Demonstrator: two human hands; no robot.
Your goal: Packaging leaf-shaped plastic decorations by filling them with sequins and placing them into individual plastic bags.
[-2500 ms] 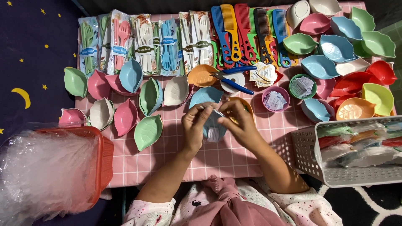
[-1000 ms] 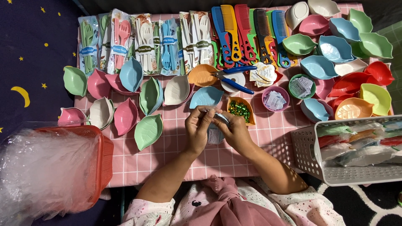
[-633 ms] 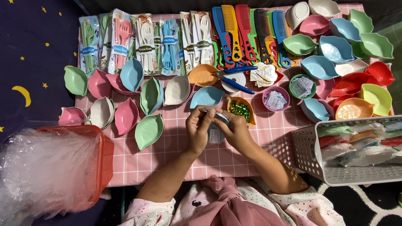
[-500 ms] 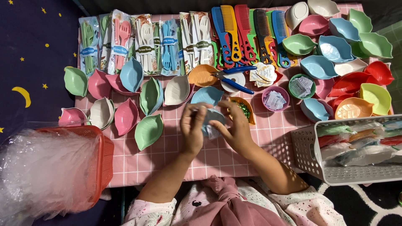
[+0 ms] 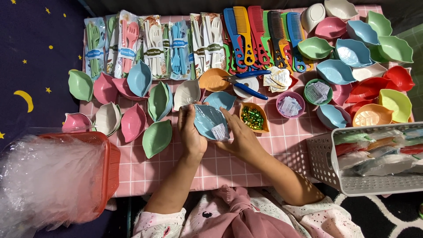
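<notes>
Left hand [image 5: 190, 132] and right hand [image 5: 240, 140] cradle blue dish [image 5: 209, 121], leaf-shaped, ribbed, smooth plastic, fingers curled round rim from both sides. Small white paper tag [image 5: 219, 132] lies inside dish near right thumb. Dish held above pink checked tablecloth [image 5: 220, 165], just beside orange dish [image 5: 253, 117] filled with shiny green beads. Red mesh basket [image 5: 105, 165] at left holds crinkly clear plastic.

A pink checked tablecloth [image 5: 220, 169] carries rows of leaf-shaped plastic dishes [image 5: 156, 137], packaged cutlery sets [image 5: 152, 42] and coloured plastic combs [image 5: 246, 33]. Blue-handled scissors [image 5: 246, 81] lie near an orange dish of green sweets [image 5: 253, 118]. A white plastic basket [image 5: 328, 169] stands right, a red plastic basket [image 5: 110, 169] left.
</notes>
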